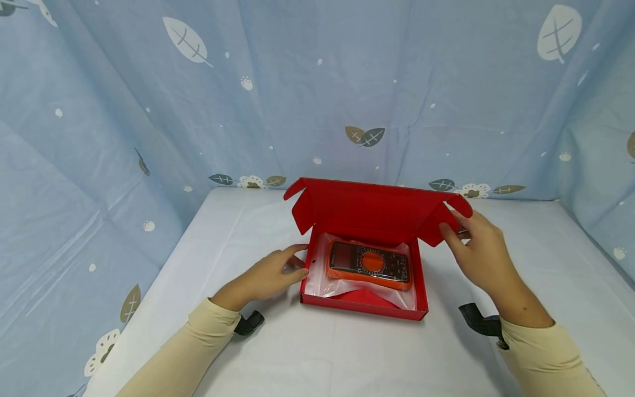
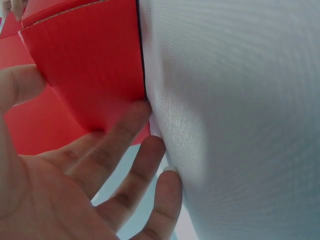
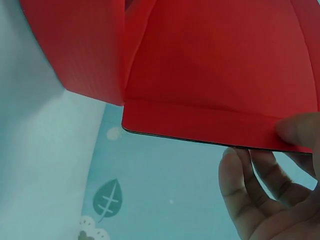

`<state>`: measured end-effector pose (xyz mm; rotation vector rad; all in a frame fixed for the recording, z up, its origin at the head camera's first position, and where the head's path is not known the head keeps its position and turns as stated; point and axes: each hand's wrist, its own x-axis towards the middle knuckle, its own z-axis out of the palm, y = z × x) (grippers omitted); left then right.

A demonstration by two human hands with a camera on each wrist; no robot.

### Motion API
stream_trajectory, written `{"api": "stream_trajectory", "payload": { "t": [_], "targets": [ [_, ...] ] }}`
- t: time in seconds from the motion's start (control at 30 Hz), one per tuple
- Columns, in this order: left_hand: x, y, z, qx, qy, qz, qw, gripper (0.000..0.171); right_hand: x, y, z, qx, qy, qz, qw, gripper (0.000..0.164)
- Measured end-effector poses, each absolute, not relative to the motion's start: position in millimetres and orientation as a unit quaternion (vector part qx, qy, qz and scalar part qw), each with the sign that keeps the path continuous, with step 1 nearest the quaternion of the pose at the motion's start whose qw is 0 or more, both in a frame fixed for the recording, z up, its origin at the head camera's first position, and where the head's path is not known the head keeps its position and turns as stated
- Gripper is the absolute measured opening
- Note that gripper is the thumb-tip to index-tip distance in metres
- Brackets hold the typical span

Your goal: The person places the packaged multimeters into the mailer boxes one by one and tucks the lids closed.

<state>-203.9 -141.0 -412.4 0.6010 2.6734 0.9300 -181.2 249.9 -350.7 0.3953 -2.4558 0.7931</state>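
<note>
A red cardboard box (image 1: 364, 309) stands with its lid (image 1: 362, 207) raised at the back. Inside lies an orange and black multimeter (image 1: 369, 264), dial up, in a clear plastic bag (image 1: 317, 281). My left hand (image 1: 270, 275) rests against the box's left wall (image 2: 90, 65); in the left wrist view the fingers reach along it near the tabletop, with the thumb at its edge. At the lid's right end, my right hand (image 1: 478, 251) pinches a side flap (image 3: 200, 122), thumb on the inner face and fingers under its edge.
A white cloth covers the table (image 1: 317, 353). Behind it hangs a blue curtain (image 1: 317, 82) with leaf prints, which also runs down the left and right sides. Black wrist mounts (image 1: 481, 322) stick out from both cream sleeves.
</note>
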Motion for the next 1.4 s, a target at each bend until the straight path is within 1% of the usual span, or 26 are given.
{"api": "stream_trajectory", "payload": {
  "t": [0.1, 0.27, 0.67, 0.87, 1.07, 1.17, 1.27, 1.4],
  "targets": [
    [-204.0, -140.6, -412.3, 0.209, 0.917, 0.318, 0.122, 0.061, -180.7, 249.2, -351.6, 0.144, -0.907, 0.294, 0.264, 0.042],
    [-204.1, -140.1, -411.9, 0.213, 0.915, 0.320, 0.122, 0.060, -180.0, 248.3, -353.7, 0.134, -0.907, 0.306, 0.255, 0.044],
    [-202.0, -140.5, -407.0, 0.200, 0.915, 0.326, 0.129, 0.060, -179.3, 243.1, -356.9, 0.125, -0.909, 0.315, 0.243, 0.040],
    [-202.5, -143.2, -405.9, 0.193, 0.917, 0.323, 0.129, 0.057, -179.3, 240.0, -358.5, 0.136, -0.904, 0.317, 0.254, 0.040],
    [-204.4, -146.0, -404.5, 0.173, 0.925, 0.315, 0.125, 0.059, -180.0, 235.5, -361.0, 0.148, -0.898, 0.317, 0.269, 0.040],
    [-206.1, -145.4, -403.7, 0.137, 0.933, 0.314, 0.106, 0.059, -179.6, 233.7, -360.8, 0.149, -0.896, 0.319, 0.270, 0.041],
    [-207.4, -144.8, -402.5, 0.104, 0.937, 0.326, 0.074, 0.058, -179.5, 232.7, -361.2, 0.150, -0.895, 0.321, 0.270, 0.041],
    [-208.6, -144.6, -399.9, 0.107, 0.929, 0.354, 0.027, 0.060, -179.5, 232.1, -362.5, 0.150, -0.894, 0.322, 0.275, 0.036]
  ]
}}
